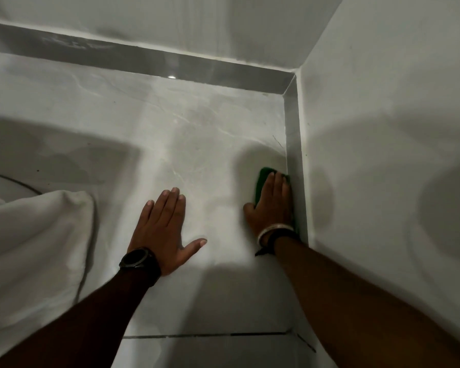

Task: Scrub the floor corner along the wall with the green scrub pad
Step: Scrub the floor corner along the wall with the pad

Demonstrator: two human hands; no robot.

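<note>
A green scrub pad [262, 179] lies flat on the grey tiled floor [197, 134], pressed against the grey skirting strip [292, 144] of the right wall. My right hand [272, 205] lies on top of the pad with fingers extended, covering most of it; only the pad's far and left edges show. My left hand [162, 227] rests flat on the floor to the left, fingers spread, holding nothing. A black watch sits on the left wrist, bands on the right wrist.
White walls meet at the far right corner [295, 73], with skirting along both. A white cloth or bedding [37, 235] hangs at the left. A tile joint [205, 335] crosses the floor near me.
</note>
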